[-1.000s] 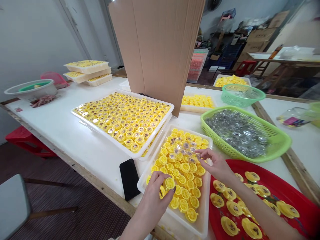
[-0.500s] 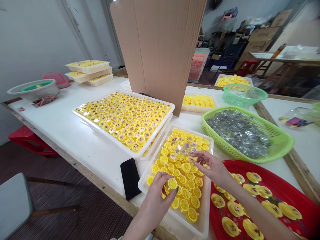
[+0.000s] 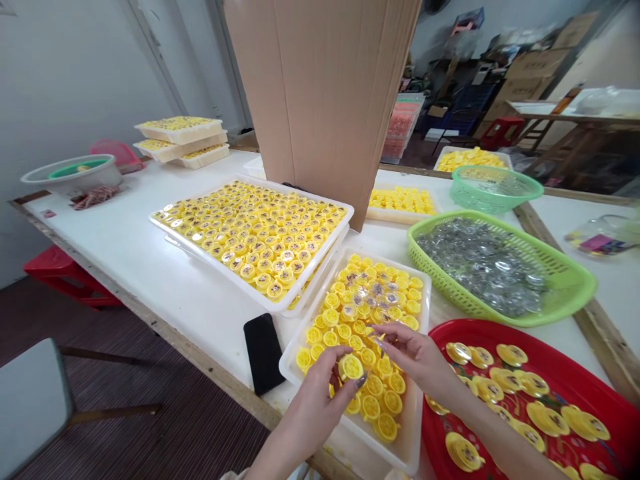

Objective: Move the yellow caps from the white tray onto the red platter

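Observation:
My left hand (image 3: 320, 395) pinches a small yellow cap (image 3: 351, 367) just above the near end of a white tray (image 3: 419, 427) full of loose yellow caps. My right hand (image 3: 413, 357) hovers beside it over the same tray, fingers pinched on a small clear piece that I can barely make out. The two hands are close together, almost touching at the fingertips. Clear shiny pieces lie on the caps at the tray's far end (image 3: 373, 293).
A red tray (image 3: 565, 357) with finished yellow caps lies at the right. A green basket (image 3: 570, 293) of clear pieces stands behind it. A large white tray (image 3: 210, 257) of filled caps, a black phone (image 3: 263, 352), upright cardboard (image 3: 325, 100) and stacked trays (image 3: 180, 140) share the white table.
My right hand drew back from the tray's far end toward the left hand. The left hand lifted the yellow cap slightly toward it.

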Available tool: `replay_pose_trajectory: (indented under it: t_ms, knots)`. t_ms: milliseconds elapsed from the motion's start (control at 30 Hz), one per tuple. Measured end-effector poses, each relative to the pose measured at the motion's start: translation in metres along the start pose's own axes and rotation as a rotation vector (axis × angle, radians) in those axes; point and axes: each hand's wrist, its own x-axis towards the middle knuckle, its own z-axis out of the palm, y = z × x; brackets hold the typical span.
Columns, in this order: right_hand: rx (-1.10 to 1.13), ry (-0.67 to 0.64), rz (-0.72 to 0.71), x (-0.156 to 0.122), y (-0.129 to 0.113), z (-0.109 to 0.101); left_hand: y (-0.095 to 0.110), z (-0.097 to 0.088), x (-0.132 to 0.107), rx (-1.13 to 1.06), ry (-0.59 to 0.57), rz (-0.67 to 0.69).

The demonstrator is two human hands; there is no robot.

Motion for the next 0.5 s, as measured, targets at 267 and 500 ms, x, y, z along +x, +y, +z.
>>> replay_pose_trajectory:
  t_ms: [267,500]
  knots:
    - [0.221,-0.349,0.155,-0.016,-0.024,-0.003,0.009,0.000,-0.003,-0.115,-0.110,0.082]
    - [-0.063,-0.349,-0.097,-0.037,-0.032,0.009,0.021,-0.001,-0.009,-0.125,-0.186,0.071]
